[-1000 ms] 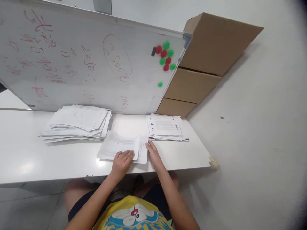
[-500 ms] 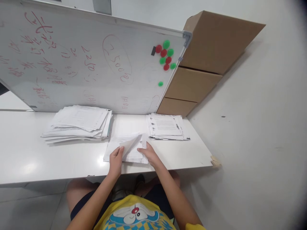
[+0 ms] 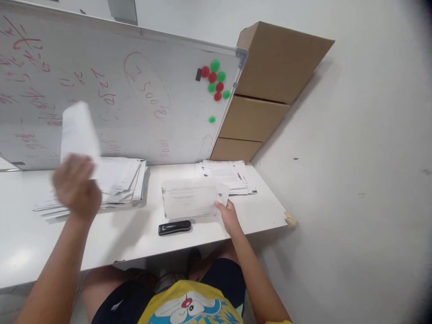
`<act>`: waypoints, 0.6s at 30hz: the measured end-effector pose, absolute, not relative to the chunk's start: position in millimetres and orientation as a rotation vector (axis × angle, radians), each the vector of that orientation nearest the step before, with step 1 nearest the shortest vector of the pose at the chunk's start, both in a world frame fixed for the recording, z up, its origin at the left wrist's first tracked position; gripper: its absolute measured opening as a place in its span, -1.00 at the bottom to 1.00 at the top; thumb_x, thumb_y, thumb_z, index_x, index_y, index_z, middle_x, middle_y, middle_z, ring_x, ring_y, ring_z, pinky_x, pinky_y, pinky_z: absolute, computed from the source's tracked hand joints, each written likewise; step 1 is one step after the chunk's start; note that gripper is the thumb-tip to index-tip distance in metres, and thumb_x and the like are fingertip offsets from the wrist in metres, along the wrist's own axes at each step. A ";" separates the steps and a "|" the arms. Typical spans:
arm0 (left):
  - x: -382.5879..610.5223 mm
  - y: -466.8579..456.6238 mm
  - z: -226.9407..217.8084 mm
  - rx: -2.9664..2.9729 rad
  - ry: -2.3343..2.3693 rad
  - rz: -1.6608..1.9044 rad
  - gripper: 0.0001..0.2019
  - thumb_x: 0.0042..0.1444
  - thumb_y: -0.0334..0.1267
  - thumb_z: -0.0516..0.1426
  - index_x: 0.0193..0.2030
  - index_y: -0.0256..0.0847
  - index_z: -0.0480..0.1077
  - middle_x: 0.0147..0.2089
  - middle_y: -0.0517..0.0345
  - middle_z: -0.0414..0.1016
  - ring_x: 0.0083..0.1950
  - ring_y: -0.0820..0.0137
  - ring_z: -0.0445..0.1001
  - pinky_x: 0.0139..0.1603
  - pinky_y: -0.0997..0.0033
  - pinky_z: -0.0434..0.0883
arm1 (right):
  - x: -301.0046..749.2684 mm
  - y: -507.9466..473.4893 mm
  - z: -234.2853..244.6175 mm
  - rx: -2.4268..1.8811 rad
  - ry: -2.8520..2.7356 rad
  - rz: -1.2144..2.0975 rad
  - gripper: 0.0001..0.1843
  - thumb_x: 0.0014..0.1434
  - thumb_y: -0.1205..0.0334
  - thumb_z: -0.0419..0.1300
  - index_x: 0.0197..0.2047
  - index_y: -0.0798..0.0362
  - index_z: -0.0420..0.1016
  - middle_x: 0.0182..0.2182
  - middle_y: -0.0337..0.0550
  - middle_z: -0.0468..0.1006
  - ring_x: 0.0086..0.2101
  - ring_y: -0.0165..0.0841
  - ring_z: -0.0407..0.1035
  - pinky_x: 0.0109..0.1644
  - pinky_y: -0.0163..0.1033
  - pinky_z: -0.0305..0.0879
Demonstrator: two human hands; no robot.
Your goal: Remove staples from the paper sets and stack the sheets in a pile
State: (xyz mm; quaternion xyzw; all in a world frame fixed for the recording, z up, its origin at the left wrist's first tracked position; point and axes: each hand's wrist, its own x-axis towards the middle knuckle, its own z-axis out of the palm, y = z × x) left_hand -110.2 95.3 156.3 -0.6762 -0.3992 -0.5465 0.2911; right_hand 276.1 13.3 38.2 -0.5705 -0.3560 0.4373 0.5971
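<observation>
My left hand (image 3: 76, 184) is raised over the left end of a large paper stack (image 3: 118, 173), closed on a white paper (image 3: 79, 130) that stands up from it; both are smeared by motion. In my right hand (image 3: 228, 215) are some printed sheets (image 3: 189, 198), gripped at their right edge with the thumb on top. They are held above the table, overlapping the front of a smaller paper stack (image 3: 224, 173). A black stapler (image 3: 174, 227) lies on the table just below the sheets, nearer to me.
A whiteboard (image 3: 141, 130) with red writing stands along the table's back, bearing red and green magnets (image 3: 215, 78). Cardboard boxes (image 3: 256, 117) are beside it at the right. The white table (image 3: 135, 238) ends at a corner near the wall.
My left hand has swung up and left from the sheets, carrying a paper. My right hand has lifted its sheets, and the stapler now shows. The view has shifted slightly.
</observation>
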 end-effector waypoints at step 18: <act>0.4 96.5 53.8 -2.979 -1.733 -1.447 -0.32 0.14 0.05 0.11 0.35 -0.17 0.10 0.29 -0.11 0.27 0.28 0.13 0.28 0.18 0.16 0.33 | 286.6 15.4 10.9 -1.271 -0.842 0.880 -0.55 0.03 -0.08 0.27 -0.13 0.07 0.58 -0.16 -0.06 0.64 0.01 -0.07 0.41 0.12 0.02 0.27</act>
